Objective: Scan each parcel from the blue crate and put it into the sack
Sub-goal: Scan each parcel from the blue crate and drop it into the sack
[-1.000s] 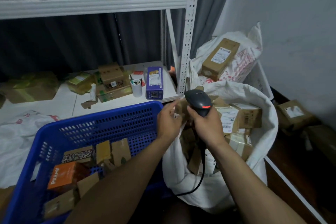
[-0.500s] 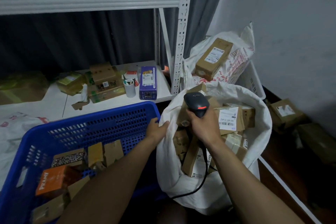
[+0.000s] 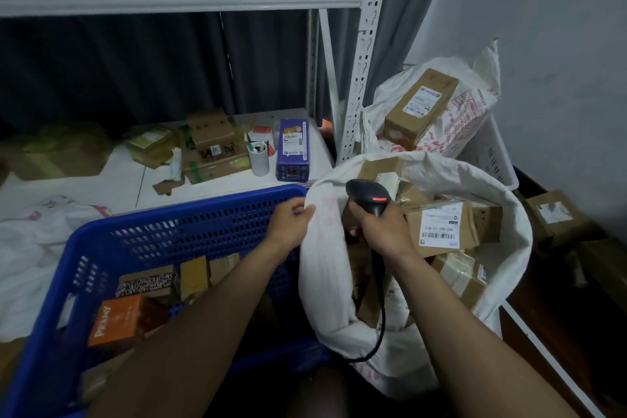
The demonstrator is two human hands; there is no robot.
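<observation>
A blue crate [image 3: 190,227] fills the lower left, and a white sack [image 3: 322,268] stands open just to its right, its rim touching the crate's near corner. One crate and one working sack; a second filled sack [image 3: 468,102] sits behind at about 1 o'clock.

The parcels still to scan lie in the crate, at about 8 o'clock from the left hand [image 3: 290,226]. At least five show there: an orange box [image 3: 118,321], a black patterned box [image 3: 146,283] and several brown cartons, long sides roughly across the crate. The rest is hidden under the left forearm. The sack holds at least six brown parcels, the topmost a labelled carton [image 3: 441,227].

The left hand is closed, pinching the sack's rim, and carries no parcel. The right hand [image 3: 381,229] is wrapped firmly around a black scanner [image 3: 368,198], held above the sack's mouth.

The left hand is nearer the crate, so it is likely the one to reach back and down for the next parcel.
</observation>
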